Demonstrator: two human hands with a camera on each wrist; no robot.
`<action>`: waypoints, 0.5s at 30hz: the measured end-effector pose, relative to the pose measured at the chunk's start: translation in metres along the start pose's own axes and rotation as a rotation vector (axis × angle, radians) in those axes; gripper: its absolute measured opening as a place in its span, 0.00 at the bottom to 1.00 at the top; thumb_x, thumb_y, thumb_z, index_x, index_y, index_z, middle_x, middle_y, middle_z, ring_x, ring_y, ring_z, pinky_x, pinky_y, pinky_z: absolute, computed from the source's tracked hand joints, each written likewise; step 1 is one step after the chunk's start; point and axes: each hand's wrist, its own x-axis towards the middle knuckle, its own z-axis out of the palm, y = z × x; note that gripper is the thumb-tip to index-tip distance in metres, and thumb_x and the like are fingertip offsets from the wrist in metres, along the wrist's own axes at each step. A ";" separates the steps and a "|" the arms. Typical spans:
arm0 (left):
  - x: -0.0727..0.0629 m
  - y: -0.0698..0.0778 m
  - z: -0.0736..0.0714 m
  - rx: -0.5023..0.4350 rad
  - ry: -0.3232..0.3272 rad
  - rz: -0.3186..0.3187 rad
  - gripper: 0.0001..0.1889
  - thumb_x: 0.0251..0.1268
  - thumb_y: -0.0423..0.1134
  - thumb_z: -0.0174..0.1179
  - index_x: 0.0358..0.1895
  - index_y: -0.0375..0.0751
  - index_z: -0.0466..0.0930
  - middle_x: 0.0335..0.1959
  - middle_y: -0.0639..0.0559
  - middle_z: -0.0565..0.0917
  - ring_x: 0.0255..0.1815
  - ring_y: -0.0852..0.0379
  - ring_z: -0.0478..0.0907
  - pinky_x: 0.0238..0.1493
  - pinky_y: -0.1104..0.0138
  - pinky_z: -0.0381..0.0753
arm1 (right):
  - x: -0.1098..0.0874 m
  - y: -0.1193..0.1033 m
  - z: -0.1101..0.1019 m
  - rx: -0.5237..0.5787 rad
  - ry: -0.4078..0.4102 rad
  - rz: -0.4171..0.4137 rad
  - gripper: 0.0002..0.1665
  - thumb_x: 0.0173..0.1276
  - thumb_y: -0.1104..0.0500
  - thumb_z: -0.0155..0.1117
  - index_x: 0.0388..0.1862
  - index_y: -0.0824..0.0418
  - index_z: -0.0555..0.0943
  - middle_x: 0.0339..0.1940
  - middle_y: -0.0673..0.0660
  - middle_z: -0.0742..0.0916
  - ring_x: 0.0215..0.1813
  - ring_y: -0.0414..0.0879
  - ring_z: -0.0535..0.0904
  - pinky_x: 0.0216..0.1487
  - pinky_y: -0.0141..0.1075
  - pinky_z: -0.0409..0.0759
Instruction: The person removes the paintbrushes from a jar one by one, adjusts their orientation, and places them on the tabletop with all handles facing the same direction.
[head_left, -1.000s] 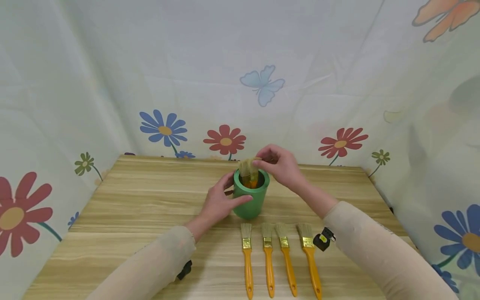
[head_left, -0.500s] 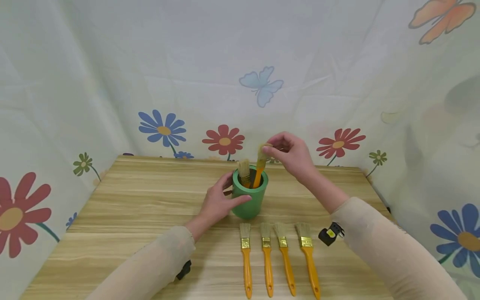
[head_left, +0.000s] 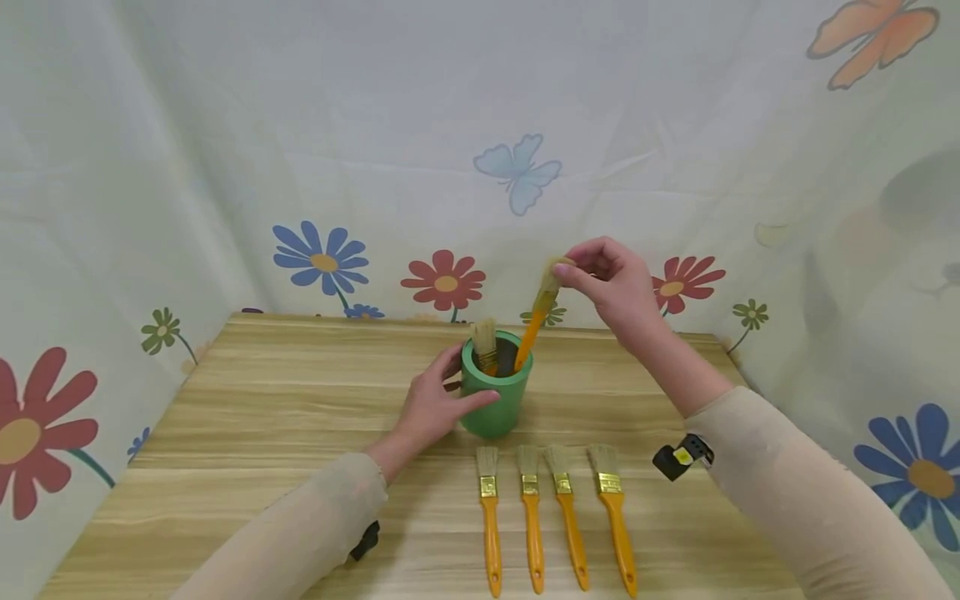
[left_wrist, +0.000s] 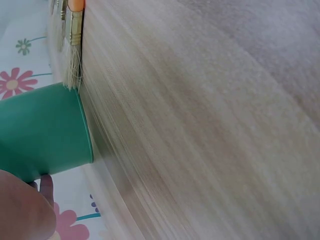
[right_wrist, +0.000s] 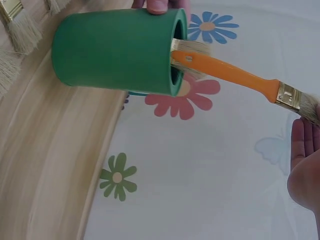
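Note:
A green cup stands upright on the wooden table, and my left hand grips its side, thumb in front and fingers behind. Up and to the right of its mouth, my right hand pinches a paintbrush by the bristles. This brush tilts with its orange handle pointing down; in the right wrist view the handle's end overlaps the cup's rim. Inside the cup a second paintbrush stands bristles up, its handle mostly hidden. The left wrist view shows the cup's lower wall near my fingers.
Several paintbrushes lie in a row in front of the cup, bristles away from me, from the leftmost brush to the wider rightmost brush. A flower-printed cloth hangs behind the table and at its sides.
My right hand has moved up and right, drawing its paintbrush away from the other brush and mostly out of the cup. My left hand stays on the cup; the row of brushes is unchanged.

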 end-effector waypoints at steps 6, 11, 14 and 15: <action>0.000 -0.005 0.000 0.000 0.005 0.009 0.45 0.57 0.54 0.82 0.78 0.58 0.70 0.74 0.57 0.78 0.76 0.51 0.74 0.72 0.51 0.80 | 0.002 -0.010 -0.011 0.119 0.053 -0.012 0.08 0.72 0.63 0.76 0.46 0.59 0.85 0.37 0.48 0.90 0.42 0.44 0.87 0.54 0.30 0.88; 0.000 -0.006 -0.001 -0.002 0.004 0.016 0.45 0.57 0.55 0.82 0.78 0.58 0.70 0.74 0.58 0.77 0.76 0.51 0.74 0.72 0.50 0.80 | 0.001 -0.012 -0.019 0.186 0.060 -0.035 0.08 0.70 0.64 0.77 0.45 0.61 0.85 0.36 0.49 0.91 0.40 0.43 0.88 0.54 0.32 0.89; 0.000 -0.006 -0.001 -0.003 0.000 0.019 0.45 0.57 0.56 0.82 0.78 0.58 0.70 0.74 0.58 0.77 0.76 0.51 0.74 0.72 0.51 0.80 | -0.002 -0.011 -0.024 0.215 0.060 -0.032 0.09 0.70 0.64 0.77 0.46 0.62 0.85 0.36 0.51 0.91 0.40 0.43 0.89 0.55 0.33 0.89; 0.000 -0.006 -0.001 -0.004 -0.002 0.020 0.45 0.57 0.56 0.82 0.78 0.58 0.70 0.73 0.57 0.78 0.76 0.51 0.74 0.73 0.51 0.80 | -0.004 -0.011 -0.025 0.218 0.063 -0.028 0.10 0.70 0.64 0.77 0.46 0.62 0.85 0.36 0.51 0.91 0.40 0.43 0.89 0.55 0.32 0.89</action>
